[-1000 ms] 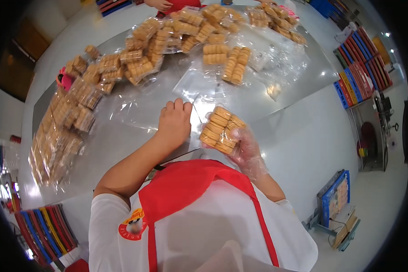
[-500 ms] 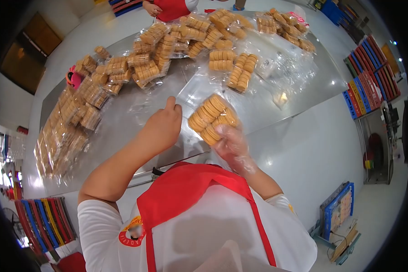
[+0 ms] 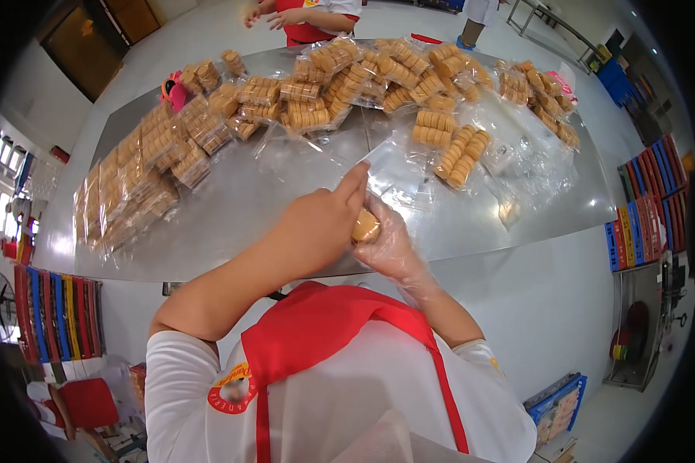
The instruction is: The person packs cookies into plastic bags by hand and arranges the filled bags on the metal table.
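Note:
My gloved right hand (image 3: 390, 243) is wrapped round a pack of round biscuits (image 3: 366, 227), mostly hidden between my hands. My bare left hand (image 3: 324, 224) lies against the same pack from the left; its index finger points up, and whether the other fingers grip the pack is hidden. Just beyond my hands are two bagged biscuit packs, a short one (image 3: 433, 129) and a longer one (image 3: 462, 157). Clear plastic bags (image 3: 517, 154) lie to their right.
Many bagged biscuit packs (image 3: 158, 139) are heaped along the left and far side of the metal table (image 3: 286, 181). A pink object (image 3: 174, 92) sits at the far left. Another person (image 3: 316, 19) stands across the table. Stacked coloured trays (image 3: 649, 201) stand at the right.
The pack in my right hand has turned and is now largely covered. My left hand has come over to it. The view has tilted up, showing more of the person opposite.

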Tool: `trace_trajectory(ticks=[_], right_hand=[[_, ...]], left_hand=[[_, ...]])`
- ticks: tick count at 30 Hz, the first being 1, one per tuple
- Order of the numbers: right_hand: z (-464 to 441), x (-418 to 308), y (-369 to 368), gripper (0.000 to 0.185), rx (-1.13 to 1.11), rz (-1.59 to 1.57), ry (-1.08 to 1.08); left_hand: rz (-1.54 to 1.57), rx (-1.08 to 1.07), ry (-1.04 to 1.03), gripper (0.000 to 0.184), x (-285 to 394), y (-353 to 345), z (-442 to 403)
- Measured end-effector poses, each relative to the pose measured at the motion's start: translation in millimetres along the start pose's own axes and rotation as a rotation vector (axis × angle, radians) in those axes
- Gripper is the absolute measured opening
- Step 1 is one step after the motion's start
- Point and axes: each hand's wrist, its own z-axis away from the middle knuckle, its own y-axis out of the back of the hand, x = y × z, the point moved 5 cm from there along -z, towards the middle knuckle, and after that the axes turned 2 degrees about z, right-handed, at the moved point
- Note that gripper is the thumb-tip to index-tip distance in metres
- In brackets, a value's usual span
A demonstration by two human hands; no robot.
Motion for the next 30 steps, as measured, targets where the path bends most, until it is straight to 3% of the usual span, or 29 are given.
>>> trace_trajectory(ticks=[1,4,7,9,11,12,14,15,18,20,21,23,24,25,28,29,30], right_hand=[[-3,12,-4,0.062,0.025,-0.058,0.054],[-17,31,-15,0.06,0.092,-0.762,-0.171],[-17,29,-27,0.054,0.057,-1.216,-0.563],[-8,-13,-46,0.048,0.667,-0.236,-0.645],[-6,-28,-53,0.046,0.916,0.143,-0.591],[-13,4,-55,0.047,0.909,0.001,-0.546],[-42,52,-58,0.047,0.613,-0.579,-0.34],[-67,61,-53,0.046,0.298,-0.99,-0.165],[-90,-5,-40,0.056,0.067,-1.127,0.019],[-90,-28,-31,0.066,0.015,-1.099,0.251],[-91,-33,-28,0.065,0.073,-1.018,0.26],[-88,-39,-25,0.066,0.193,-0.862,0.271],[-86,-39,-25,0.067,0.251,-0.785,0.27],[-92,-44,-24,0.073,0.355,-0.363,0.466],[-87,-48,-48,0.07,0.311,-0.325,0.508],[-82,-64,-50,0.064,0.408,-0.108,0.613],[-78,-80,-54,0.062,0.343,-0.021,0.654]], left_hand=[[-0.041,0.023,-0.038,0.058,0,-7,1],[-0.141,0.066,-0.101,0.052,9,-15,5],[-0.234,0.134,-0.166,0.048,20,-14,5],[-0.282,0.093,-0.191,0.048,28,-14,4],[-0.311,-0.046,-0.183,0.049,35,-17,3],[-0.305,-0.043,-0.253,0.05,41,-22,5],[-0.295,-0.037,-0.392,0.053,55,-34,11],[-0.139,-0.086,-0.377,0.055,62,-36,14],[-0.035,-0.025,-0.521,0.052,64,-43,22],[0.292,0.046,-0.6,0.052,54,-21,29],[0.453,0.083,-0.639,0.052,44,-7,33],[0.207,0.703,-0.368,0.058,-5,19,44],[0.449,0.882,-0.114,0.063,-27,35,40],[0.689,1.049,0.155,0.069,-49,46,37],[1.276,1.069,0.339,0.063,-95,27,21],[1.482,1.059,0.339,0.061,-98,20,13],[1.689,1.038,0.333,0.058,-100,15,10]])
